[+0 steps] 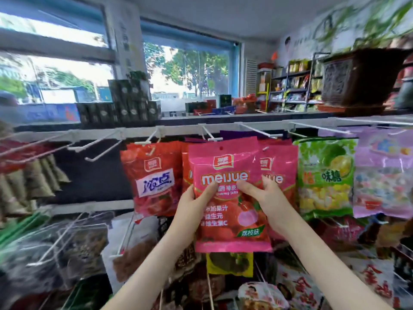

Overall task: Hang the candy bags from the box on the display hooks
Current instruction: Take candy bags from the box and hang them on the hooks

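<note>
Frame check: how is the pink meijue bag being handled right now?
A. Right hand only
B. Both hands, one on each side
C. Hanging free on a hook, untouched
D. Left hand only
B: the left hand grips the left edge of the pink meijue bag and the right hand grips its right edge, each with its thumb on the front.

The candy bag (230, 193) is held between the left hand (196, 198) and the right hand (266, 198), its top edge just under a display hook (209, 133) above them. Directly behind the right hand hangs a rear bag (281, 162), and right of that hang a neighbour bag (326, 175) and an outer bag (384, 173), side by side. Left of the left hand hangs a side bag (154, 175), with further hooks (98, 142) beyond it. Up and left of the hands, stacked boxes (120, 106) stand on the top shelf (178, 118).
</note>
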{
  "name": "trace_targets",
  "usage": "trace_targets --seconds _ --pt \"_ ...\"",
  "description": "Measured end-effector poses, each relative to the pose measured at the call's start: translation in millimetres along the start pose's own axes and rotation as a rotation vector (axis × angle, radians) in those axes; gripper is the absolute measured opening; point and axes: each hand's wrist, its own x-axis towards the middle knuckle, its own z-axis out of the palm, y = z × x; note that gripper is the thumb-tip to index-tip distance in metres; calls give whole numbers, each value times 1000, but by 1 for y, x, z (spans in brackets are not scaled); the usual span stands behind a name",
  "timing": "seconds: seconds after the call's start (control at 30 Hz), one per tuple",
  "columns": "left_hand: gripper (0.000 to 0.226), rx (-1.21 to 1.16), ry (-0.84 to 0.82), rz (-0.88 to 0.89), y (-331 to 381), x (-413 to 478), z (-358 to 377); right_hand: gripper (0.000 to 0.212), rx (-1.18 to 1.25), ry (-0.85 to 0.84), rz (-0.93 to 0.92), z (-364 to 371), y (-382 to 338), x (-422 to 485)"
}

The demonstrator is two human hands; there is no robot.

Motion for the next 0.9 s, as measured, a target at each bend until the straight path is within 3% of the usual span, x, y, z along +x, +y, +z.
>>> trace_targets --seconds 0.1,0.27,0.37,0.53,0.67,0.9 --pt "22 20 95 26 5 4 -12 28 -65 2 -31 16 7 14" --pt "31 111 154 1 -3 11 -29 62 -356 189 -216 31 21 26" --pt "32 121 165 0 -6 13 -29 63 -534 182 -342 31 24 28" --pt "34 146 208 71 -2 18 -23 56 -814 108 -401 32 17 30" --pt "32 120 236 142 12 26 -19 62 -852 89 -464 33 15 29" --pt "24 149 286 134 32 49 -9 61 -789 131 -392 29 14 30"
